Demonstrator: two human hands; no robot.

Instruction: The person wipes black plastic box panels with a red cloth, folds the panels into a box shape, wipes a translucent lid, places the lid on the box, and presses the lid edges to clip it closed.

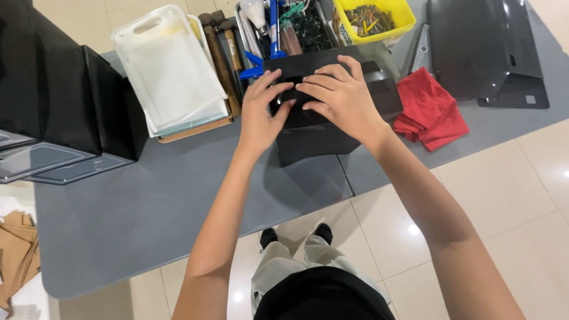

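A black box-shaped part [323, 139] stands on the grey mat [148, 207] in front of me. Both my hands rest on its top face. My left hand [261, 112] lies flat on the left side, fingers spread and pressing down. My right hand [341, 95] covers the middle and right of the top, fingers pointing left and touching the left hand's fingertips. Neither hand is wrapped around the part; what lies under the palms is hidden.
A stack of white plastic trays [172, 71] sits at the left, hammers [222, 53] beside it. Tool bins [284, 26] and a yellow bin of screws [373, 18] stand behind. A red cloth [430, 109] lies right, black panels [483, 47] beyond, black boxes [59, 89] far left.
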